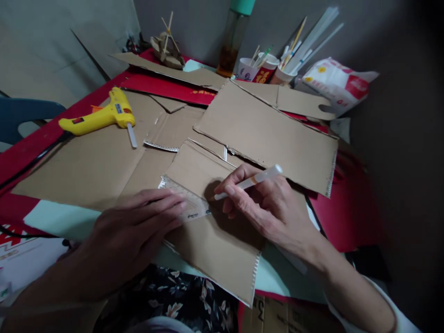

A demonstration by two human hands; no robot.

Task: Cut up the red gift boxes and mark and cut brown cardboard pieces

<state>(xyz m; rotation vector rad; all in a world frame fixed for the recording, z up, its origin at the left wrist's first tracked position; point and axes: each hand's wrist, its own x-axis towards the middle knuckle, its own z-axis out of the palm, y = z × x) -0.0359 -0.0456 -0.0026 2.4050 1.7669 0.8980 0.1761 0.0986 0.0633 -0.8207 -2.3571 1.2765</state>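
My left hand [138,226] lies flat, fingers stretched out, pressing a clear plastic set square [196,206] onto a piece of cardboard [222,249]. Between the thumb and fingers of my right hand [267,203] is a white pen [260,177], its tip down close to the set square's right corner. The cardboard piece has a ragged, corrugated right edge. Behind it, a larger cardboard sheet [270,134] lies at a slant. The spot right under the pen tip is in shadow, so I cannot make out any mark.
At the left a yellow glue gun [100,113] rests on a wide cardboard sheet [83,171]. Along the wall stand a bottle [231,41], cups of sticks [286,74], a tissue pack [336,85] and a small cardboard model [167,48]. A red cover [354,217] shows at the right.
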